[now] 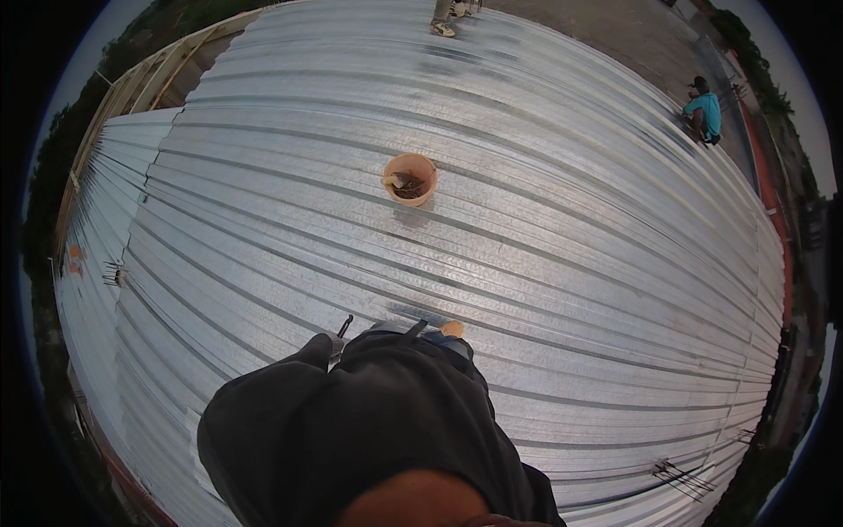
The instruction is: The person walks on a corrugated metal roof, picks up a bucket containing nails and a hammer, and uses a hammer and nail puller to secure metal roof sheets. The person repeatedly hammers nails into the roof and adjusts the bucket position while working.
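At the end of my dark left sleeve, my left hand [336, 345] shows only in part, in what looks like a grey glove. It is closed on a slim dark tool [346, 326] with a bent tip, which points up and away from me; its kind I cannot make out. My right hand is out of sight behind my dark clothing. Just ahead of me, a tan rounded tip [452, 329] beside blue cloth looks like a shoe. Farther off, an orange-pink bucket [425, 183] stands upright on the ribbed metal sheeting [527, 237], with dark small pieces inside.
A person in a turquoise top [705, 111] crouches at the far right edge of the sheets. Another person's shoe [442, 29] stands at the far end. Bare rebar [680, 479] sticks up at the near right, and more rebar [114, 273] at the left. Wooden framing [180, 70] borders the far left.
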Tool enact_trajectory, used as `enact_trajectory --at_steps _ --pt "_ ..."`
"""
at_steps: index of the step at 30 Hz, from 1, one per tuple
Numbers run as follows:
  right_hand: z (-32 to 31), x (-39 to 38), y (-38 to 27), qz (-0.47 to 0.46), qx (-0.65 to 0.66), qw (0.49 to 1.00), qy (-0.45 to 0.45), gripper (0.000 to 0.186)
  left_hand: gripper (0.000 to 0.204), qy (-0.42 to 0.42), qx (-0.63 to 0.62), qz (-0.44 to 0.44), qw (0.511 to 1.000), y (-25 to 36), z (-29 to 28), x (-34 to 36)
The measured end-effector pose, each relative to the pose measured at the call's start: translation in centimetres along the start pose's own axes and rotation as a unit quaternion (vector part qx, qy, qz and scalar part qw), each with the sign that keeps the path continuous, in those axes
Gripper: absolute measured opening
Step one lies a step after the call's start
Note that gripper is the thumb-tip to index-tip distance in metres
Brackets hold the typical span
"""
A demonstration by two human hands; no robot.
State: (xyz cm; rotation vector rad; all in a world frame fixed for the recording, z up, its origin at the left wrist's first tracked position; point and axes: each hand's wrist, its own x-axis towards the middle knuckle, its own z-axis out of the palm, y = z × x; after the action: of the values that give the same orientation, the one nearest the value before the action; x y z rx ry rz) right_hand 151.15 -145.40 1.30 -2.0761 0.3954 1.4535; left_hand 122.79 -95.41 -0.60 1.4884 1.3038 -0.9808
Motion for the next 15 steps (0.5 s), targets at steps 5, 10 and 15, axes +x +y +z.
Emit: enact_trajectory --at_steps 5,10,15 --pt "-6.7 6.2 -0.4 -0.057 -0.148 0.987 -0.022 0.044 0.062 0.111 0.052 0.094 0.988 8.6 3.1 0.6" --pt "-13.9 10.0 -6.1 -0.044 -0.100 0.993 0.039 0.040 0.055 0.187 0.010 0.145 0.971 14.2 3.7 0.9" --pt "-18.6 10.7 -16.6 -0.048 0.072 0.994 0.073 0.036 0.051 0.162 -0.093 0.088 0.978 15.8 2.5 0.0"
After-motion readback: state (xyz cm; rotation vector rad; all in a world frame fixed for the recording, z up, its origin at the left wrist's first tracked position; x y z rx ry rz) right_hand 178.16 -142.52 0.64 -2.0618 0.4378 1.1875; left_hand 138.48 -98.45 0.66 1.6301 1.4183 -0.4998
